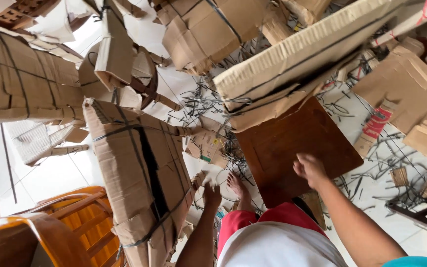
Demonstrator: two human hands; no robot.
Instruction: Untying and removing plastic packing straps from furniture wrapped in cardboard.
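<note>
Seen from above, looking down at two bare hands over a white tiled floor (55, 173) strewn with black strap cuttings (208, 101). Left hand (211, 194) closed on the lower edge of a cardboard-wrapped bundle (139, 168) bound with black straps. Right hand (310, 169) curled, knuckles resting on a dark brown wooden panel (292, 143), just beside a bare foot (237, 187). Orange wooden chair (75, 217) at lower left.

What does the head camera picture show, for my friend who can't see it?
A person's right hand grips the edge of a dark wooden board, while the left hand touches a big strapped cardboard bundle. A bare foot stands between them on a white tiled floor littered with cut black straps and cardboard.
</note>
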